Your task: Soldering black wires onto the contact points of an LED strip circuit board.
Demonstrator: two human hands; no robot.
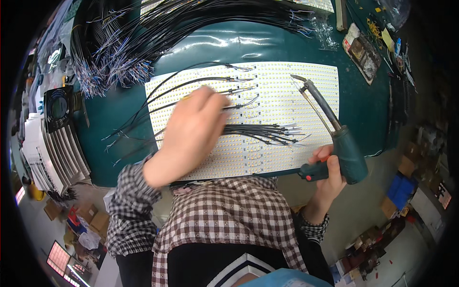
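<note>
My right hand [330, 174] is wrapped round the handle of a dark green soldering gun [346, 148]. Its long barrel leans up and left, with the tip above a white LED board [311, 86] set with rows of small yellow chips. My left hand [193, 129], blurred, is closed over the board's left half, its fingertips partly hidden. A short black cable [235, 107] with bare wire ends comes out at the fingers. Farther back, several black cables [205, 80] lie with their ends at the board's middle strip. Beside my left fingers lies a bundle of black cables [253, 129].
Large heaps of black cables [191, 24] with stripped coloured ends cover the far side of the green table [107, 158]. A small black fan [58, 109] and stacked white boards [52, 158] stand left. A stained solder tray [363, 55] lies at far right.
</note>
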